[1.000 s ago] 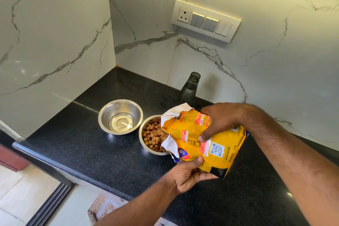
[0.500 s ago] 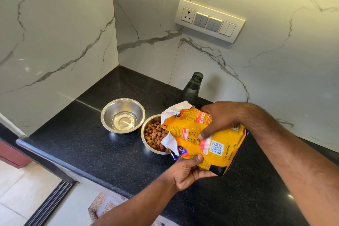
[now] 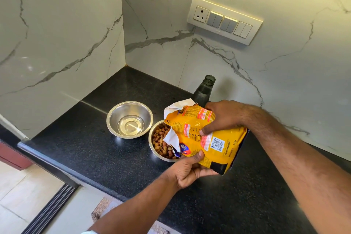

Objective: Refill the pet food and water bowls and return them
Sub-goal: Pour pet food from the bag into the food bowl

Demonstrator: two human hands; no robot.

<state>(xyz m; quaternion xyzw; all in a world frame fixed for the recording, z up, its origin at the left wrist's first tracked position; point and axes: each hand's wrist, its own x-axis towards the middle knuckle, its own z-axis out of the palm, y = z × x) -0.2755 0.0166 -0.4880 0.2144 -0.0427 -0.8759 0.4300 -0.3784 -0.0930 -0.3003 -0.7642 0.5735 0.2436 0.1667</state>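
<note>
Both my hands, left (image 3: 187,172) and right (image 3: 223,118), still grip the tilted food bag (image 3: 207,137); kibble bowl (image 3: 161,143) looks nearly full.

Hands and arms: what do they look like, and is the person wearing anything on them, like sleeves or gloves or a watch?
Both arms are bare, with no sleeves showing, and there are dark hairs on the forearms. The left hand and the right hand wear no gloves, and no rings, watch or bracelet are visible. A small pale patch shows at the bottom edge; I cannot tell what it is.
</note>
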